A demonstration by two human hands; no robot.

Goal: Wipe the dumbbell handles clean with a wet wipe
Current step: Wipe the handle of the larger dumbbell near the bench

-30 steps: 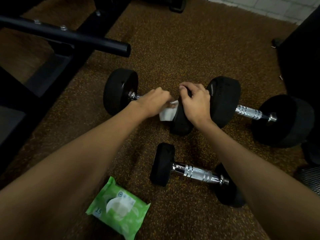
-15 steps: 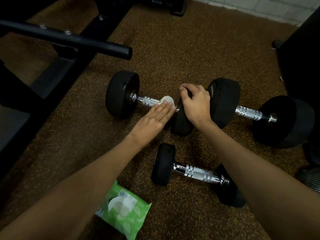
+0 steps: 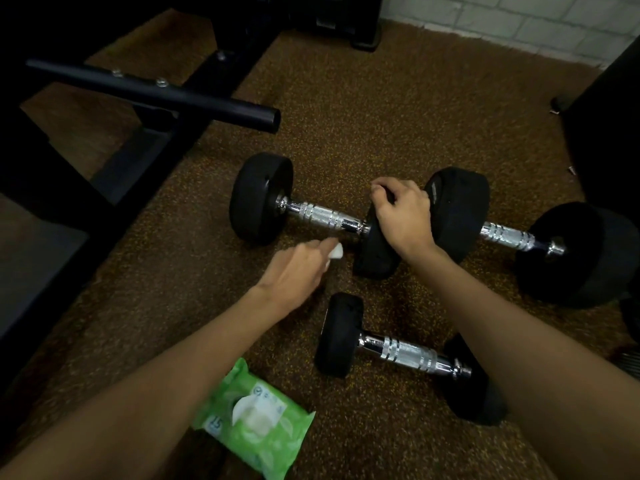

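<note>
Three black dumbbells with chrome handles lie on the brown speckled floor. The far-left dumbbell's handle (image 3: 322, 216) is bare. My right hand (image 3: 403, 214) grips the top of that dumbbell's right weight (image 3: 375, 259). My left hand (image 3: 298, 268) hovers just in front of the handle, apart from it, pinching a small white wet wipe (image 3: 335, 251). A second dumbbell (image 3: 505, 235) lies to the right, and a smaller one (image 3: 405, 355) lies nearer to me, between my forearms.
A green pack of wet wipes (image 3: 254, 419) lies on the floor under my left forearm. A black bench frame with a tube end (image 3: 242, 114) reaches in from the left. Dark equipment (image 3: 609, 140) stands at the right, and a white brick wall (image 3: 519, 22) runs along the far edge.
My left hand has pulled back toward me off the far-left handle, taking the wipe with it. The chrome handle is now fully uncovered. My right hand stays on the weight.
</note>
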